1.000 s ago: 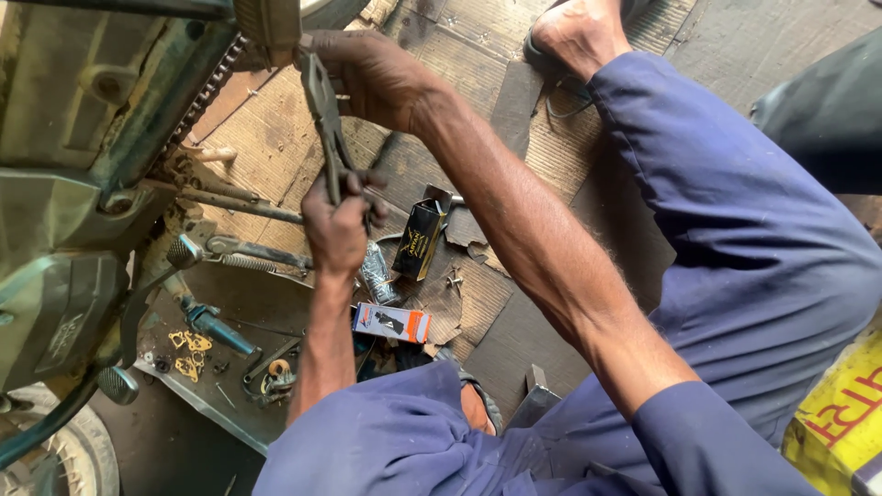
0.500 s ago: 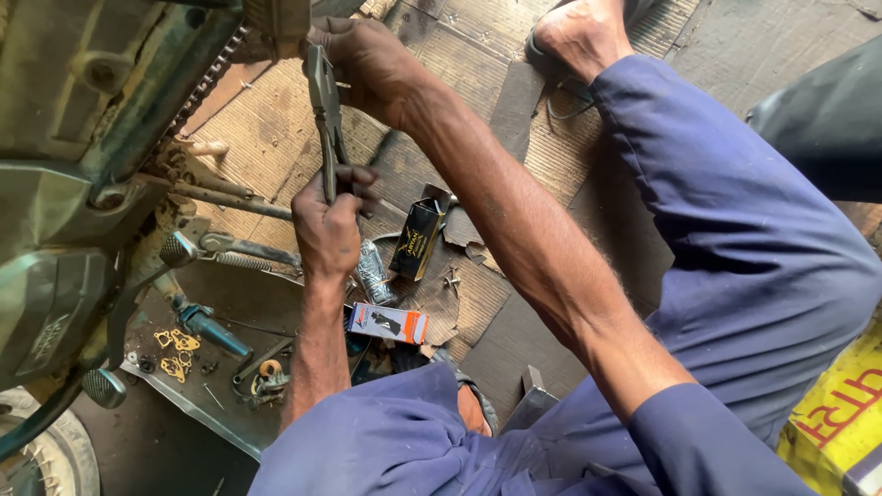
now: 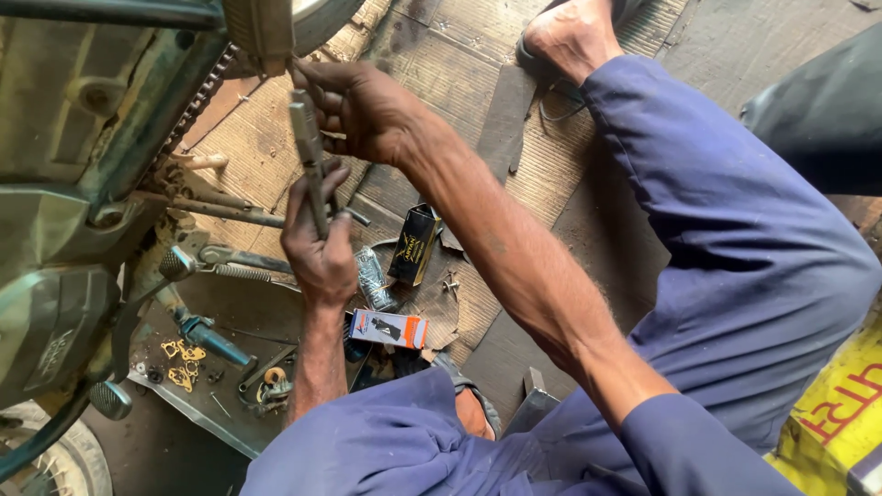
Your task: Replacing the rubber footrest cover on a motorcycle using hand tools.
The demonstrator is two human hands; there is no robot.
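Note:
A long grey metal plier-like tool [image 3: 309, 161] stands almost upright beside the motorcycle's drive chain [image 3: 196, 103]. My left hand [image 3: 319, 246] is wrapped around its lower handles. My right hand [image 3: 366, 108] reaches in from the right, with its fingers curled over the tool's top end just under a metal part of the motorcycle [image 3: 259, 32]. Both forearms are bare below blue sleeves. The tool's tip is hidden behind my right fingers.
The green motorcycle body [image 3: 64, 211] fills the left, with a footpeg [image 3: 176, 264] and a wheel [image 3: 50, 459] below. On the floor lie a black box [image 3: 413, 244], a small orange-and-white box [image 3: 390, 328] and a metal tray [image 3: 197, 404] of small brass parts. A bare foot [image 3: 571, 37] rests at the top.
Both hands and the tool have shifted slightly left, and the tool now stands more upright. The grip of each hand looks the same.

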